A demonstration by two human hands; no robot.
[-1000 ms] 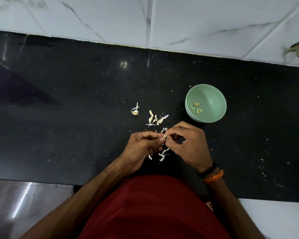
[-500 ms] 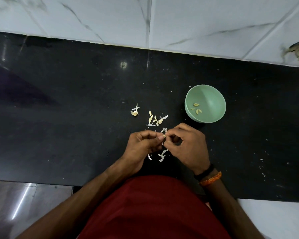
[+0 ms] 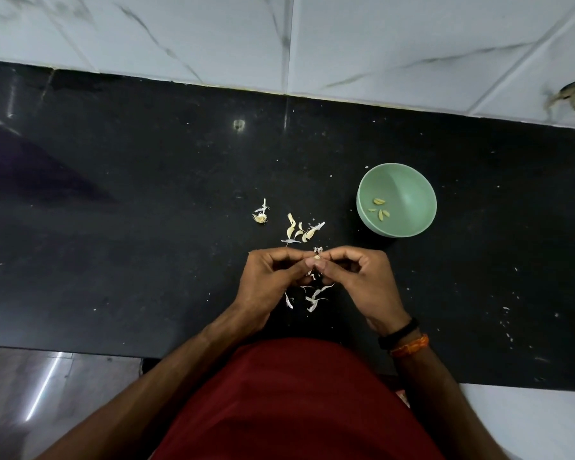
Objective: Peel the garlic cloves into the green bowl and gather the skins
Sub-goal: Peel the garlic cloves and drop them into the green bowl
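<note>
Head view: left hand point(image 3: 273, 277) and right hand point(image 3: 362, 280) pinch one small pale garlic clove point(image 3: 316, 257) between fingertips above the black speckled stone desk point(image 3: 146, 227). Risk: clove slips, landing among papery white skins point(image 3: 312, 298). Round green plastic bowl point(image 3: 412, 187) sits near; marble-tiled wall behind.

A kitchen: black stone counter point(image 3: 146, 227), marble-tiled wall point(image 3: 379, 44).

A black, speckled desk point(image 3: 113, 227) runs across the view; behind it stands a wall of white marble-veined tiles point(image 3: 379, 44); a red shirt point(image 3: 296, 403) fills the bottom; a black band point(image 3: 398, 333) and an orange thread point(image 3: 410, 345) circle one wrist.
</note>
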